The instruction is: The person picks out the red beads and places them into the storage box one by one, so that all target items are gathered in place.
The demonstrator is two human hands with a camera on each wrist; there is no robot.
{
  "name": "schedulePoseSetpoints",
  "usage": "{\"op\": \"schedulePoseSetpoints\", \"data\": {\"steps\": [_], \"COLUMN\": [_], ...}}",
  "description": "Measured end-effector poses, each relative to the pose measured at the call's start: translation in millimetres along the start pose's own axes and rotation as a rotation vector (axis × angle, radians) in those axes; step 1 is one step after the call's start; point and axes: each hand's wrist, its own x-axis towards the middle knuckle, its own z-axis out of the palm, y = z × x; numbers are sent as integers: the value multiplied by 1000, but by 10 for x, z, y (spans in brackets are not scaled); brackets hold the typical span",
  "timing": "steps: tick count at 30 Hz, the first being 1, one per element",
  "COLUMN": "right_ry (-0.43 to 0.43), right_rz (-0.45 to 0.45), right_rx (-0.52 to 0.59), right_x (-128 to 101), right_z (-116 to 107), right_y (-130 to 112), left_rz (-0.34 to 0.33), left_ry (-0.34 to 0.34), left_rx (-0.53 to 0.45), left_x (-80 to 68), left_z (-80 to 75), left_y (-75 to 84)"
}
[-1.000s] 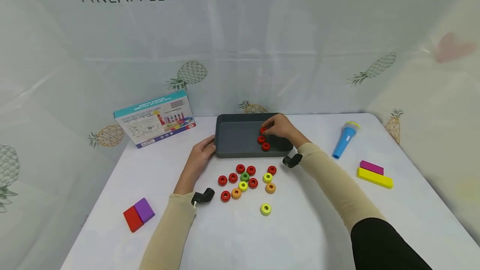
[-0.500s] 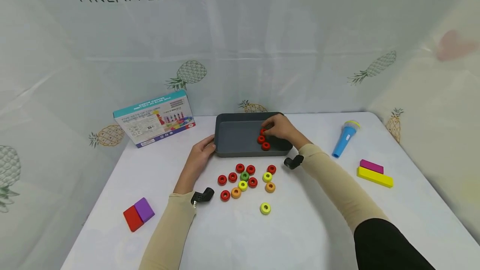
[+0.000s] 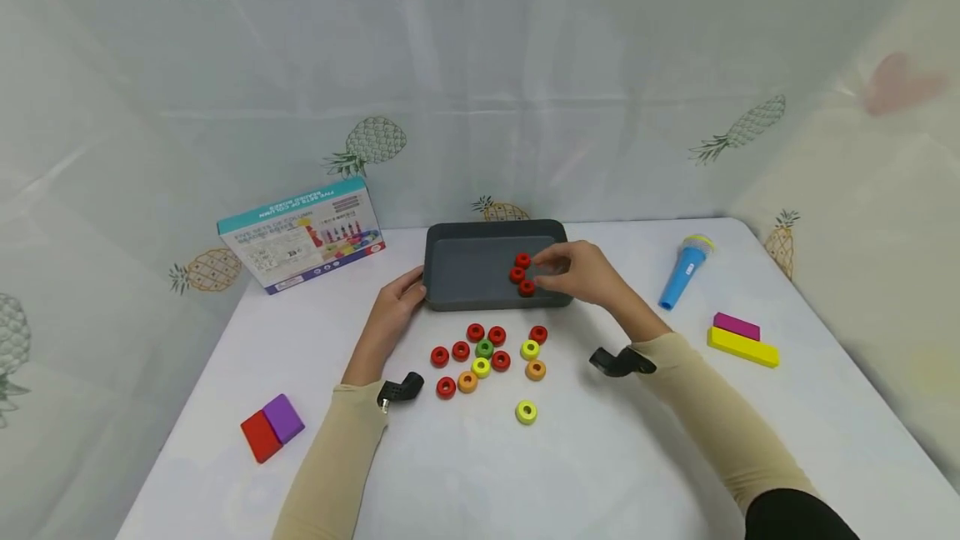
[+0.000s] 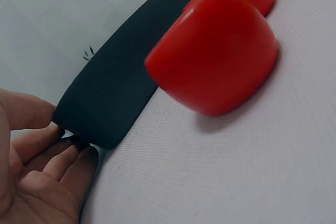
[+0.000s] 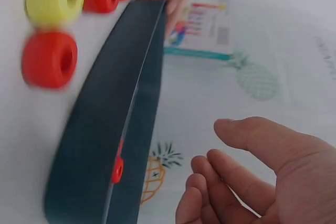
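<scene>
Fingers (image 5: 231,179) of the right hand (image 3: 581,273) hang loosely spread and hold nothing, hovering just above the right end of the dark grey tray (image 3: 465,273); the wrist view shows them relaxed, thumb apart from the rest, over the tray's rim. Three red rings (image 3: 521,273) lie close together inside the tray, directly beside those fingertips. The left hand (image 3: 393,311) rests against the tray's left near corner, its fingers (image 4: 63,153) lightly curled around that corner and touching the wall, thumb on the outer side.

On the desk (image 3: 637,457) just in front of the tray lies a loose cluster of rings (image 3: 487,352): several red ones, one green in the middle, two yellow-green and two orange. One more yellow-green ring (image 3: 527,412) sits apart, nearer the person. Both forearms wear beige sleeves with small black wrist cameras.

Farther out, a printed toy box (image 3: 300,236) leans at the back left of the desk. A red and purple block pair (image 3: 272,428) lies near the left front edge. To the right, a blue toy microphone (image 3: 684,269) lies well apart from the tray, and beyond it a magenta block sits against a yellow block (image 3: 742,348). Pale sheeting printed with pineapples surrounds the desk.
</scene>
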Motion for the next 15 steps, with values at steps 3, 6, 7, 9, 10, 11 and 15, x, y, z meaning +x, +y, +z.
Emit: {"op": "schedulePoseSetpoints", "data": {"steps": [3,6,7,9,10,11,15], "right_ry": [3,5,1,-15,-27,-35,-57], "right_rz": [13,28,36,34,31,24,-6], "right_rx": [16,43,54,69,76,78,79], "right_x": [-205,-388,-441,-518,-542,-563,-597], "right_z": [50,119,147,218,259,297,428], "right_y": [0,80,104,168,207,239,345], "left_rz": [-4,-9,-8,-6,-3,-1,6], "left_ry": [-8,-8,-6,1,7,9,10], "left_rx": [-15,-10,-3,12,17,17,1], "left_x": [-6,2,4,9,9,8,-4], "left_z": [-15,-4,-4,-5,-4,-3,12], "left_y": [3,-2,-3,-1,-3,-4,-10]}}
